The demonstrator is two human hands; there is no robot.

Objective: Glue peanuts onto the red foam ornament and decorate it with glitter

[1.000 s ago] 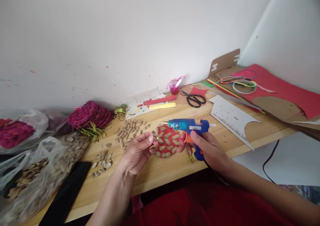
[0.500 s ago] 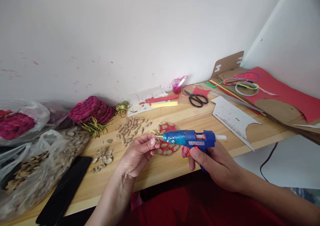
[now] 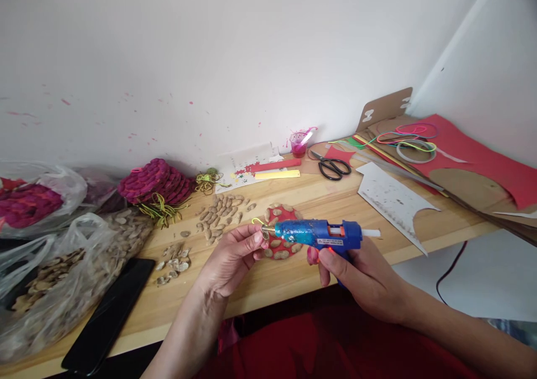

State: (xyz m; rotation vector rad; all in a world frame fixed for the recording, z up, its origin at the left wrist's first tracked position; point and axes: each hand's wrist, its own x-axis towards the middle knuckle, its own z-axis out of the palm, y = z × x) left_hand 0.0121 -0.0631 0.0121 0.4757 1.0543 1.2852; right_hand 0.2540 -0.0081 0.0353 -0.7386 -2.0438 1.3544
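My right hand (image 3: 356,270) grips a blue glue gun (image 3: 319,233), its metal nozzle pointing left. The nozzle tip meets a small piece with a yellow-green string loop (image 3: 257,222) pinched in the fingers of my left hand (image 3: 235,256). Just behind the gun lies a red disc studded with tan seeds (image 3: 283,239) on the wooden table (image 3: 293,278). Loose seeds (image 3: 220,214) are scattered beyond my left hand.
Clear plastic bags of seed shells (image 3: 62,278) and magenta woven pieces (image 3: 155,183) fill the left. A black phone (image 3: 107,317) lies near the front edge. Black scissors (image 3: 333,166), a pink cup (image 3: 297,143), white card (image 3: 390,197), red paper (image 3: 474,155) and coloured cords (image 3: 406,135) sit on the right.
My right hand swung the glue gun down and left until its nozzle reached the piece in my left fingers. The red disc now lies behind the gun.
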